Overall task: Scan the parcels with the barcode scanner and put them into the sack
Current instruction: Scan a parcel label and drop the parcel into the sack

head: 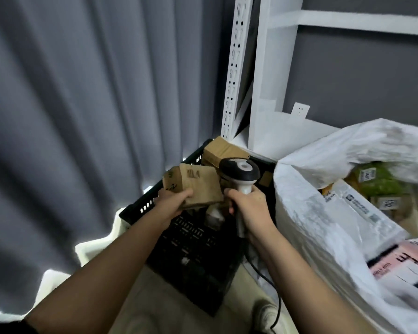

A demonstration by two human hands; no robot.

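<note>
Forearms come in from the bottom edge, both reaching over the black crate [155, 203], which is the landmark for everything below.

Left hand [173, 200] sits over the crate's left rim, grip clenched on a small brown cardboard parcel [198, 186]: thumb on its near lower corner, fingers hidden under it. Parcel is held above the crate, tilted, long axis running roughly left to right, top face toward the camera with some dark print on it.

Right hand [247, 204] sits over the crate's right side, grip wrapped round the handle of the barcode scanner [239, 172]. Scanner head is up, its dark cap showing; which way the window points is not readable. Cable [273, 292] hangs from the handle down toward the floor.

Key relation: parcel lies immediately left of the scanner head, almost touching it. No label is readable on the visible face, and motion blur hides detail. Judgement: scan step is in hand; the parcel likely needs turning so its barcode faces the scanner.

Right of the crate, close by: white sack [299, 213], mouth open, already holding several parcels, including a pink one [396, 263] and a green one [381, 179]. Left hand holds the parcel, so it must cross past the scanner to reach the sack.

Far end of the crate: another brown box [223, 150]. Behind that, white shelving upright [234, 68]; grey curtain [82, 92] to the crate's left.
</note>
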